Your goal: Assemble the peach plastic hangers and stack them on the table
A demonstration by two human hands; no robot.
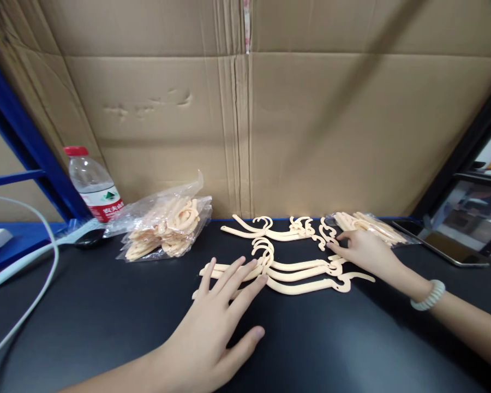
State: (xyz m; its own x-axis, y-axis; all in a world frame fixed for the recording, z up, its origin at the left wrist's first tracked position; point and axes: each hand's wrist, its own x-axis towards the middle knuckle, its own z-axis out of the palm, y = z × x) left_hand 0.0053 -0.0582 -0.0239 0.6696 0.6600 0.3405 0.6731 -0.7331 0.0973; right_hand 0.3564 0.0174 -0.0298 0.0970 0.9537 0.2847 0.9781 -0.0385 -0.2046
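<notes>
Several beige plastic folding hangers (300, 286) lie in stacked rows on a black tabletop, their curved hooks (264, 248) upward in the middle. Over the left ends of the front row, my left hand (219, 316) is spread, its fingertips on or just above the hangers. It holds nothing. My right hand (364, 254) reaches in from the right, thumb and forefinger pinched at a small wavy beige hanger piece (328, 232). The fingers hide part of this piece. Another hanger (245, 228) and a little heap of curved pieces (301, 225) lie behind.
A clear plastic bag (163, 229) full of beige pieces stands at the left, beside a red-capped water bottle (94, 185). Another bag of pieces (370, 226) and a phone (454, 251) are at the right. A white cable (55, 256) loops at far left. Cardboard (167, 120) closes the back.
</notes>
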